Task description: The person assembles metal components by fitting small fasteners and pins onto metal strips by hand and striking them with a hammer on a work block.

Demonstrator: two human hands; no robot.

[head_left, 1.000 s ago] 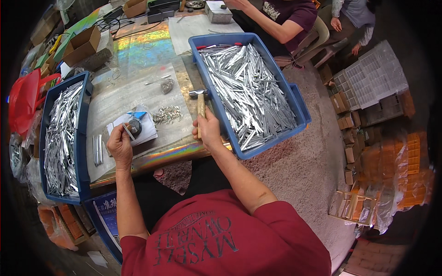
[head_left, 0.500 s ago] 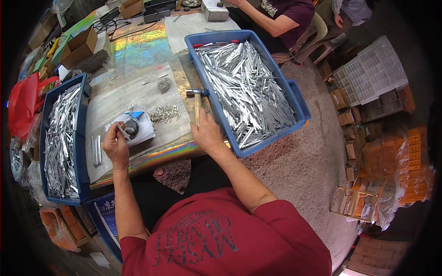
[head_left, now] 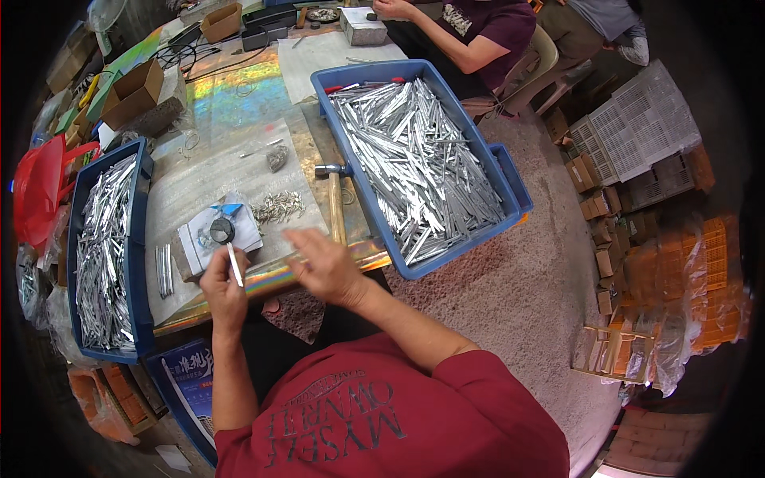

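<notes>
My left hand (head_left: pixel 223 288) is closed on a thin silver metal strip (head_left: pixel 236 267), whose far end meets a round dark block (head_left: pixel 222 230). That block rests on a paper-covered block (head_left: pixel 197 239) by the table's near edge. My right hand (head_left: pixel 328 269) holds nothing, its fingers apart, slightly blurred. Just beyond it a hammer (head_left: pixel 336 209) with a wooden handle lies by the large blue bin (head_left: pixel 414 271). Small metal pins (head_left: pixel 279 205) form a pile right of the paper-covered block. Several strips (head_left: pixel 164 269) lie side by side to its left.
Silver strips (head_left: pixel 422 167) fill the large bin on the right. A narrower blue bin (head_left: pixel 145 263) of strips stands at the left. Cardboard boxes (head_left: pixel 134 92) and cables sit farther back. Across the table another person (head_left: pixel 478 48) is seated.
My right hand has let go of the hammer, which now lies on the table, and has moved left. My left hand has lowered and moved right, with its strip now at the round block.
</notes>
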